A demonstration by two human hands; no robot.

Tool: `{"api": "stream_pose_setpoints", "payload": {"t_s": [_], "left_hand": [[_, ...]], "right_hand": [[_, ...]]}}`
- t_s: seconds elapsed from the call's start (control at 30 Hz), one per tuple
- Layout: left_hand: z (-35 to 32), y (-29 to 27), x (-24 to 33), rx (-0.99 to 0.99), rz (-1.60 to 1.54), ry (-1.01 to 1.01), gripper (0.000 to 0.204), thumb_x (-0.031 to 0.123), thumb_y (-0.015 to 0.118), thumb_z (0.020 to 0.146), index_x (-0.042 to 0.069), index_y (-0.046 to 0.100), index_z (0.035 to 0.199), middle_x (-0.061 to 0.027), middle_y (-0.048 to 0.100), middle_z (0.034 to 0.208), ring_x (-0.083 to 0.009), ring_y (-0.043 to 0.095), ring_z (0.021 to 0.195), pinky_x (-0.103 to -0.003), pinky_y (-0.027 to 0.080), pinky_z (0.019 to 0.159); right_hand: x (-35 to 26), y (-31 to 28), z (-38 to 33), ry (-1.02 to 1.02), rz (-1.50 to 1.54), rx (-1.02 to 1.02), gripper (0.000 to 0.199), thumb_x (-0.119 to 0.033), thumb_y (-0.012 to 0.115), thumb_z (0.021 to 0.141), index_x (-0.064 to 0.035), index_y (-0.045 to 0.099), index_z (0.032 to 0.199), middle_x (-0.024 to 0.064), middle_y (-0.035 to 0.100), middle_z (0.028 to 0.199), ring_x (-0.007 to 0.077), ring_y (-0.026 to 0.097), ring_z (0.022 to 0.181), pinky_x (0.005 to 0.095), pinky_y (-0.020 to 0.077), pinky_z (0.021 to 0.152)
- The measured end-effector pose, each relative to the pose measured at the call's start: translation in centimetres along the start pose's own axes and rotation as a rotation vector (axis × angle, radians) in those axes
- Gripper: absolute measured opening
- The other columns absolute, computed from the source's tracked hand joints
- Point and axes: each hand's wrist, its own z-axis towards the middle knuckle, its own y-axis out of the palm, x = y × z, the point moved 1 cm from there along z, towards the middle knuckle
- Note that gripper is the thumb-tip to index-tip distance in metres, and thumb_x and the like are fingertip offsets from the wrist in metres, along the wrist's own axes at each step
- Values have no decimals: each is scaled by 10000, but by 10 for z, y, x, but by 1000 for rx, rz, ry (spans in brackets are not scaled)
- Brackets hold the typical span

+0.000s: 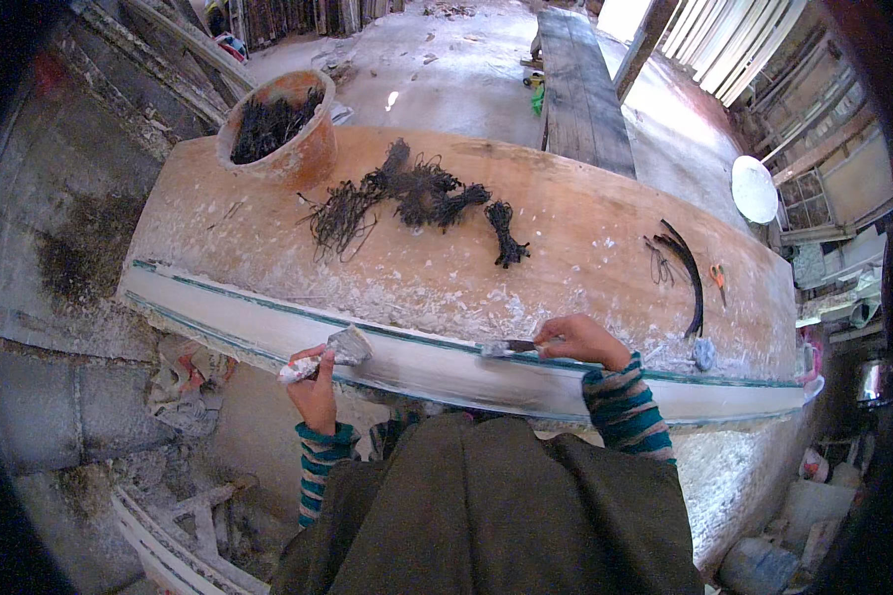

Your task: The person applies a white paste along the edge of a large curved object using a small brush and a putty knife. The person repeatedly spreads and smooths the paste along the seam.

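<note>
Along the near edge of the wooden table (585, 238) runs a long white plaster-like strip (427, 349) between two green edges. My left hand (316, 395) is closed around the white-smeared handle of a wide scraper (351, 346), its blade over the strip with pale paste on it. Farther right, my right hand (577, 339) pinches the dark handle of a narrow putty knife (518, 346). That knife's whitened blade points left, at the strip's far green edge; whether it touches cannot be told. White crumbs lie scattered on the wood beyond.
An orange bucket (313, 149) of black cord stands at the table's far left. Tied black cord bundles (427, 193) lie mid-table. To the right are a curved black strip (698, 288), orange-handled scissors (718, 285) and a bluish lump (703, 354). A plank bench (585, 94) extends beyond.
</note>
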Motion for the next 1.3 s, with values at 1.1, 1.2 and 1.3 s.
{"api": "stream_pose_setpoints", "payload": {"t_s": [1.1,1.2,1.3], "left_hand": [[-41,1,-14,71,-51,-55,221,102,688,801,-13,585,959,-78,603,885,-139,563,808,-270,465,731],[-38,4,-17,71,-92,-82,225,113,683,807,-9,581,965,-78,602,886,-137,566,801,-270,474,720],[-34,7,-15,74,-61,-90,223,119,676,812,-6,578,968,-70,600,865,-134,569,774,-267,484,698]], "right_hand": [[-17,-2,8,-59,-203,-22,273,-314,667,703,-119,655,893,142,650,829,334,618,785,430,485,693],[-21,32,34,-95,-208,46,268,-308,663,705,-115,655,890,142,650,829,337,616,788,426,486,690],[-60,69,84,-151,-237,137,271,-317,649,718,-112,648,896,141,648,829,342,613,785,426,485,687]]}}
